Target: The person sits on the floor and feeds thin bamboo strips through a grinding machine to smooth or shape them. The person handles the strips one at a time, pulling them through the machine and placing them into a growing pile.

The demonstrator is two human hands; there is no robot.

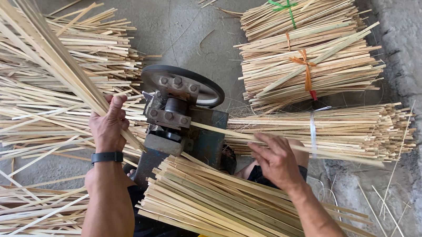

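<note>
Pale split bamboo strips, long and flat, rise in a slanting sheaf from your left hand toward eleven o'clock, out past the top edge of the view. Your fingers there are closed round the lower end of the sheaf, thumb pointing up, with a black band on the wrist below.

Your right hand sits at about four o'clock from the middle of the view, fingers curled loosely and spread over a single thin bamboo strip that runs from the machine out toward three o'clock; whether it pinches that strip or only rests on it, I cannot tell. Just under that hand, a thick bundle of the same pale strips lies across your lap, pointing toward five o'clock.

Between your hands stands a small dark metal machine with a round black wheel and bolted plates, set on the grey concrete floor.

At nine o'clock a loose heap of strips spreads over the floor. At one to two o'clock lie bundles tied with green and orange cord; at three o'clock lies a longer bundle bound with a white band.
</note>
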